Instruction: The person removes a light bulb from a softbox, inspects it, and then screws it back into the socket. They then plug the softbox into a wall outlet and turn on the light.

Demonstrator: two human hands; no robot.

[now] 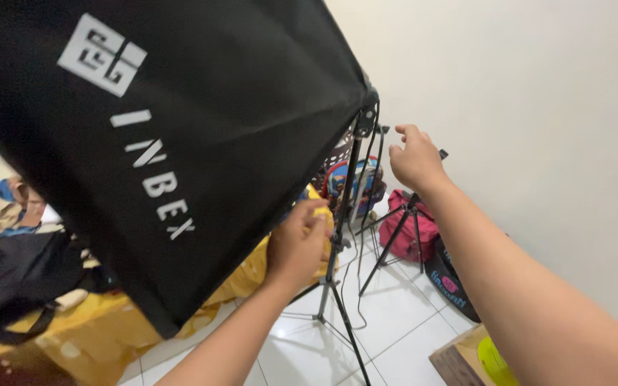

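A large black fabric softbox [180, 121] with white markings fills the upper left and sits on a black light stand [339, 236]. My left hand [298, 243] is curled against the stand's pole just under the softbox edge, fingers bent around it. My right hand [415, 161] hovers at the right of the softbox's back corner, fingers loosely bent and holding nothing I can see. A second black tripod [403, 229] stands just behind and below that hand.
A yellow bag or cloth [94, 329] lies under the softbox beside a pile of dark clothes [16, 279]. A red bag [408, 227] and a colourful backpack [352, 182] sit by the white wall. A cardboard box [470, 357] is at the lower right on the tiled floor.
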